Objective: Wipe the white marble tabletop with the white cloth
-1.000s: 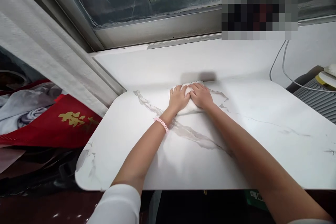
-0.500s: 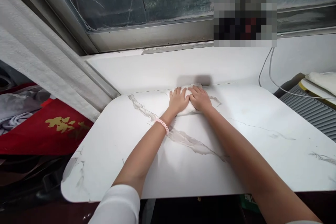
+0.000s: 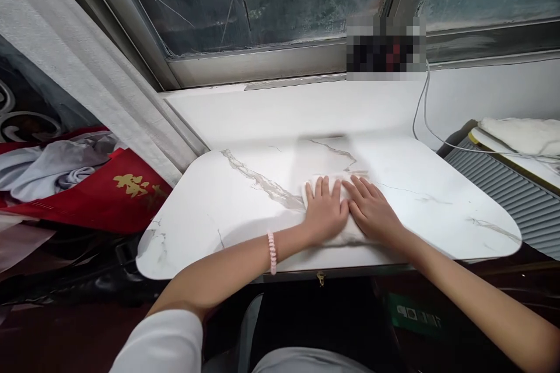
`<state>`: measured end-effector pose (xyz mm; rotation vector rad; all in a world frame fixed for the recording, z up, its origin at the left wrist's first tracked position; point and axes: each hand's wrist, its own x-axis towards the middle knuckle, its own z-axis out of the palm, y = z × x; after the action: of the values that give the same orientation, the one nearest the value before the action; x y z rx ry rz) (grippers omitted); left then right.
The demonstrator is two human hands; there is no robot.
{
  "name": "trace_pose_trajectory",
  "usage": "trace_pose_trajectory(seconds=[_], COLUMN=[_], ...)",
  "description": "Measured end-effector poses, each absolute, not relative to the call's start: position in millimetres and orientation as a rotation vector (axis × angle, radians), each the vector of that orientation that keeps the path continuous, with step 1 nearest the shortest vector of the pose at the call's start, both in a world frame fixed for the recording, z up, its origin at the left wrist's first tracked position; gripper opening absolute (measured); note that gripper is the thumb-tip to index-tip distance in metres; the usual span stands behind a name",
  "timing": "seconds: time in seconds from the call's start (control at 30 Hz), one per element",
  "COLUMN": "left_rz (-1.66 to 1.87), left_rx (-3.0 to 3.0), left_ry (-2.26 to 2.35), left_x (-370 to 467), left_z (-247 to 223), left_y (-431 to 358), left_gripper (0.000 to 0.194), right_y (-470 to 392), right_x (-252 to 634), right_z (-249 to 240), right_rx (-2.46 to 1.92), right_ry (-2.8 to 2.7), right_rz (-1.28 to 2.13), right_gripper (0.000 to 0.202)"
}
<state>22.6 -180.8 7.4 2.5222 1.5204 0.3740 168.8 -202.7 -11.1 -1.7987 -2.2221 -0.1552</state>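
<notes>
A folded white cloth (image 3: 352, 234) lies on a white marble-patterned tabletop (image 3: 245, 204), close to its front edge. My left hand (image 3: 326, 213) presses flat on the cloth's left half, fingers stretched out and pointing away from me; a pink beaded band circles that wrist. On the right half rests my right hand (image 3: 371, 207), also flat with its fingers extended. The two thumbs meet near the middle of the cloth. Both palms hide much of it, though its far edge and near edge show.
Behind the tabletop is a window (image 3: 280, 6). At left hang a pale curtain (image 3: 87, 52) and a red cloth item (image 3: 100, 204) with gold lettering. A ribbed grey surface (image 3: 494, 186) and a thin cable (image 3: 459, 145) are at right. A small gold latch (image 3: 321, 278) sits below the front edge.
Both hands have drawn the cloth from the tabletop's back edge toward me, to near the front edge. The arms are now more bent, and the camera view has shifted.
</notes>
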Motion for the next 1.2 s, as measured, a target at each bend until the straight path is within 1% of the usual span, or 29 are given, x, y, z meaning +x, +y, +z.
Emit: trace_pose_trajectory(seconds=[0.13,0.27,0.37,0.47,0.57,0.8,1.0,1.2], left_rz=[0.329,0.281,0.262,0.331,0.427,0.475,0.532,0.498], left_rx=[2.542,2.516,2.516,2.540,2.537,2.510,2.517,2.529], left_ry=[1.353,1.257,1.206,1.218,1.309,1.451,1.505,1.543], left_x=[32,45,60,78,93,115,128,133], left_z=[9,11,11,11,9,6,3,5], left_y=[-223,-222,-192,-147,-102,-27,8,11], left_gripper=[0.057,0.059,0.058,0.055,0.051,0.050,0.048,0.047], right_y=[-251,-256,-227,-182,-134,-53,-19,-10], right_x=[193,218,230,235,240,255,262,266], right_z=[-12,-11,-11,-11,-10,-5,-4,-5], right_rx=[-1.724,-1.830,-1.970,-2.022,-1.971,-1.799,-1.787,-1.781], right_ry=[-2.271,-2.250,-2.182,-2.073,-2.022,-2.034,-1.979,-1.958], right_rz=[-0.113,0.030,0.047,-0.036,-0.088,-0.089,-0.080,-0.075], right_gripper=[0.055,0.055,0.054,0.052,0.051,0.049,0.048,0.048])
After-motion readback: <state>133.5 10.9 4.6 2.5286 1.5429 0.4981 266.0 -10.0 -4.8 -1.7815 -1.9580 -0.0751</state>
